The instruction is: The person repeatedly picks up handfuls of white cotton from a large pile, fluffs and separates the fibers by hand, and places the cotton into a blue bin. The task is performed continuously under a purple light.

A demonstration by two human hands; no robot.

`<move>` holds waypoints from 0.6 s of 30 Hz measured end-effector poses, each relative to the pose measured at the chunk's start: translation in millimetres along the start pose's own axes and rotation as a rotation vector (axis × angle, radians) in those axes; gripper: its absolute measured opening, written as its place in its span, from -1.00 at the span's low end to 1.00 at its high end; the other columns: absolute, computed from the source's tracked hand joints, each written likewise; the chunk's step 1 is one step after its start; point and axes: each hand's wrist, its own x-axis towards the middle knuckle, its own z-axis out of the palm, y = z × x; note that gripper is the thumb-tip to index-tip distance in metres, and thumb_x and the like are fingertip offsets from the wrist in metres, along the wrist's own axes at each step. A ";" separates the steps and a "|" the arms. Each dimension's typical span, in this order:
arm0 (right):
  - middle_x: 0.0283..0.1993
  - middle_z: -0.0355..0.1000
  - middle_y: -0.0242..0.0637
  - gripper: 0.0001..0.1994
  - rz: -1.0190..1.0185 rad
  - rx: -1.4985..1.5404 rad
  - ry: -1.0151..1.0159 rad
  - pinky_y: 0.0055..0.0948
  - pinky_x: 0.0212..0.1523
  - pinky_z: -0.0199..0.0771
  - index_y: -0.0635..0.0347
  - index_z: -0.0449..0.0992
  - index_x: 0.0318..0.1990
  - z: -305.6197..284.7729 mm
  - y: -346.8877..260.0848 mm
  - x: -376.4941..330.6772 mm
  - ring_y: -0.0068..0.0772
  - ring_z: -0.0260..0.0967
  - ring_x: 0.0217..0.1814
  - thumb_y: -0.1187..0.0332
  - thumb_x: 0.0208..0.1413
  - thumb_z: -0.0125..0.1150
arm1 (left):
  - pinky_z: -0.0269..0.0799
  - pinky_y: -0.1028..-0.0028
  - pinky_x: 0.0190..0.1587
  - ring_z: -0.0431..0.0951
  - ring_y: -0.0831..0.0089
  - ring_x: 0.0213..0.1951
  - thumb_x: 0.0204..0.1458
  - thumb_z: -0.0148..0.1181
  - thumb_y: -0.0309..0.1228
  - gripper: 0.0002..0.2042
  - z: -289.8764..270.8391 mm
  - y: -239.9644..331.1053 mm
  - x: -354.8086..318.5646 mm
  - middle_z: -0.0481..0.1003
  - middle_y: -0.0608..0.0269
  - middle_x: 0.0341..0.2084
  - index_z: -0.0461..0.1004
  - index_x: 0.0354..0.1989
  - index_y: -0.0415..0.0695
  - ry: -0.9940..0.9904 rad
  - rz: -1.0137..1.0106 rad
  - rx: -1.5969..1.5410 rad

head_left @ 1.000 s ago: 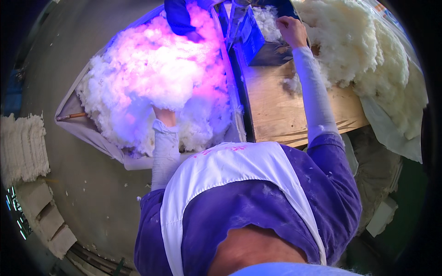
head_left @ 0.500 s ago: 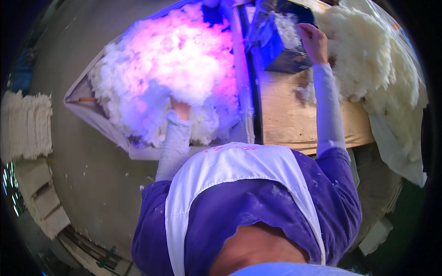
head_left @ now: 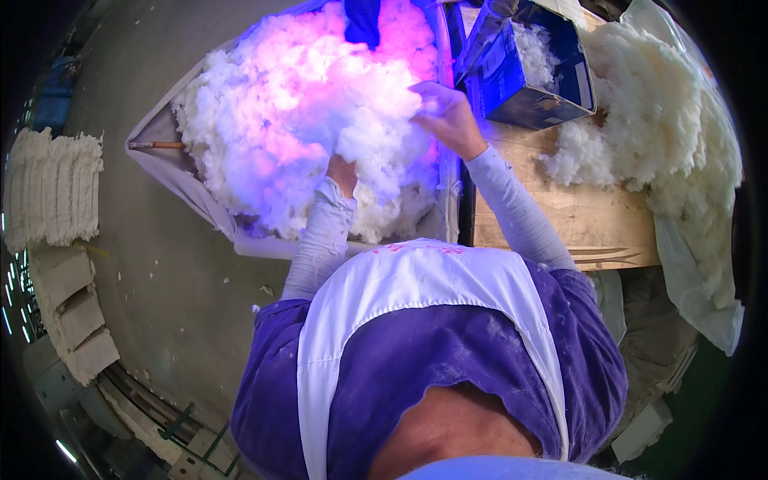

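Far to your left, pale stacked bales [head_left: 52, 188] sit on the grey floor [head_left: 160, 304]. Nearer the middle, a big heap of white fibre [head_left: 296, 120] fills a cloth-lined tray [head_left: 172, 172], lit pink and violet from above. Your left hand [head_left: 342, 172] is pushed into the heap's near edge, its fingers buried, so you cannot tell whether they are spread or curled. Just right of it, your right hand [head_left: 448, 120] rests on the heap with fingers pinching a tuft. Beyond, a blue carton [head_left: 528, 80] holding fibre stands on the wooden worktop [head_left: 576, 216], with a second pile of fibre [head_left: 664, 136] beside it.
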 end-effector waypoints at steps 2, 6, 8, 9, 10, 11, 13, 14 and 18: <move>-0.27 0.42 -0.36 -0.71 0.370 0.267 0.050 -0.65 -0.35 0.35 0.31 0.42 -0.15 -7.2 6.6 0.1 -0.65 0.35 -0.31 0.43 -0.05 0.26 | 0.29 0.30 0.03 0.37 0.30 -0.05 -0.01 -0.10 -0.40 -0.61 -1.3 0.3 -2.1 0.33 0.17 -0.04 0.23 0.05 -0.11 -0.012 -0.006 0.002; -0.41 0.42 -0.44 -0.83 0.399 0.404 0.204 -0.71 -0.43 0.32 0.28 0.47 -0.24 -19.9 8.8 -2.0 -0.72 0.33 -0.42 0.43 0.00 0.22 | 0.30 0.31 0.02 0.37 0.31 -0.06 -0.02 -0.09 -0.42 -0.61 -3.6 0.4 -4.0 0.34 0.17 -0.05 0.24 0.05 -0.11 -0.030 -0.013 0.001; -0.42 0.41 -0.45 -0.82 0.407 0.411 0.238 -0.71 -0.48 0.30 0.27 0.48 -0.25 -19.2 5.4 -5.7 -0.73 0.31 -0.47 0.40 0.00 0.23 | 0.30 0.31 0.02 0.38 0.31 -0.06 -0.03 -0.08 -0.43 -0.61 -5.5 1.9 -6.9 0.34 0.17 -0.05 0.24 0.04 -0.11 -0.039 -0.014 0.007; -0.43 0.41 -0.44 -0.82 0.400 0.426 0.272 -0.71 -0.49 0.31 0.26 0.48 -0.25 -18.3 4.0 -7.3 -0.72 0.32 -0.48 0.39 0.00 0.23 | 0.30 0.31 0.02 0.38 0.32 -0.06 -0.03 -0.08 -0.44 -0.61 -6.6 2.6 -8.2 0.34 0.17 -0.05 0.24 0.04 -0.11 -0.041 -0.015 0.011; -0.43 0.41 -0.44 -0.82 0.376 0.452 0.278 -0.70 -0.50 0.31 0.26 0.47 -0.24 -18.3 3.0 -8.4 -0.71 0.32 -0.49 0.39 0.01 0.23 | 0.31 0.32 0.02 0.38 0.32 -0.06 -0.03 -0.08 -0.44 -0.61 -7.9 3.6 -9.8 0.34 0.17 -0.06 0.24 0.04 -0.11 -0.042 -0.015 0.015; -0.44 0.42 -0.44 -0.81 0.409 0.490 0.348 -0.69 -0.50 0.32 0.27 0.47 -0.25 -20.1 2.7 -8.9 -0.69 0.33 -0.49 0.39 0.00 0.23 | 0.31 0.32 0.01 0.38 0.32 -0.07 -0.04 -0.07 -0.45 -0.61 -8.7 4.0 -10.6 0.34 0.17 -0.06 0.24 0.04 -0.11 -0.044 -0.019 0.017; -0.45 0.42 -0.42 -0.81 0.471 0.587 0.449 -0.66 -0.50 0.33 0.29 0.47 -0.25 -27.8 4.6 -8.7 -0.66 0.35 -0.50 0.40 -0.02 0.24 | 0.31 0.32 0.01 0.38 0.32 -0.07 -0.04 -0.07 -0.46 -0.61 -10.0 3.8 -11.0 0.34 0.17 -0.06 0.24 0.04 -0.11 -0.045 -0.025 0.023; -0.46 0.42 -0.42 -0.80 0.474 0.605 0.447 -0.65 -0.50 0.34 0.29 0.47 -0.25 -33.5 6.5 -8.6 -0.65 0.35 -0.50 0.40 -0.02 0.24 | 0.31 0.32 0.01 0.38 0.32 -0.07 -0.05 -0.07 -0.47 -0.61 -10.3 2.8 -10.4 0.34 0.17 -0.06 0.24 0.04 -0.11 -0.042 -0.028 0.019; -0.34 0.40 -0.36 -0.71 0.567 0.623 0.374 -0.61 -0.49 0.36 0.26 0.42 -0.14 -41.5 12.3 -10.9 -0.61 0.36 -0.40 0.32 0.00 0.22 | 0.32 0.33 0.00 0.39 0.33 -0.08 -0.06 -0.05 -0.49 -0.60 -9.2 1.1 -9.2 0.34 0.17 -0.07 0.24 0.03 -0.12 -0.040 -0.041 0.019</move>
